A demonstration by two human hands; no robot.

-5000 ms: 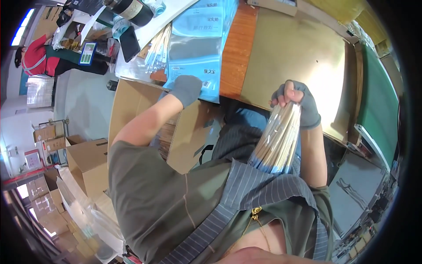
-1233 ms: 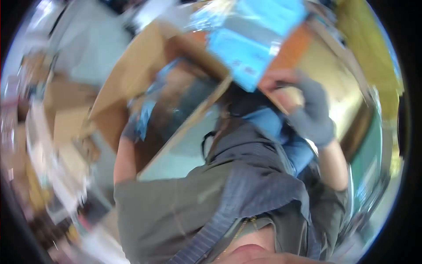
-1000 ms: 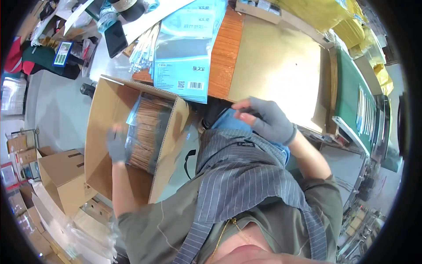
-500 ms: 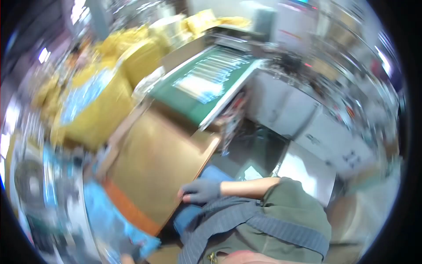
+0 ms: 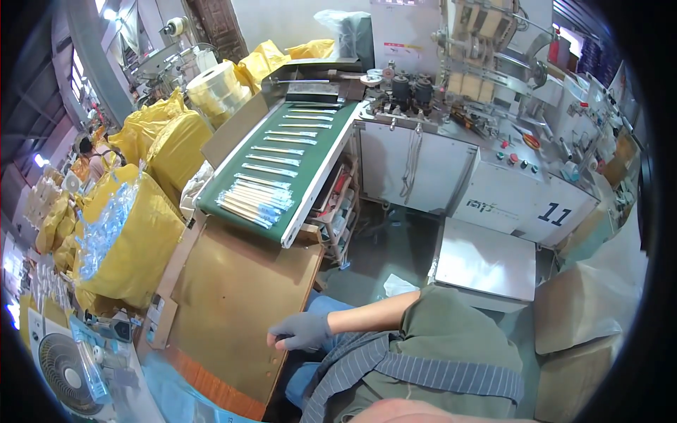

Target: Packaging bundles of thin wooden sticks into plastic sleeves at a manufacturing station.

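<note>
At the near edge of the brown table (image 5: pixel 233 310), the gloved right hand (image 5: pixel 300 331) rests empty, fingers loosely curled, left hand out of sight, apparently between pickups, next needing a reach to the wrapped sticks (image 5: pixel 255 197) piled on the green belt (image 5: pixel 310 151).

yellow sacks (image 5: pixel 151 225): left | wrapped sticks (image 5: pixel 255 197): green belt (image 5: pixel 296 151) | perhaps cartons (image 5: pixel 585 331): right

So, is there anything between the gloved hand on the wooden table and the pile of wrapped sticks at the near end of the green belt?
Nothing visible. The gloved right hand rests at the wooden table edge; bare tabletop runs up to the wrapped sticks on the green conveyor belt.
</note>
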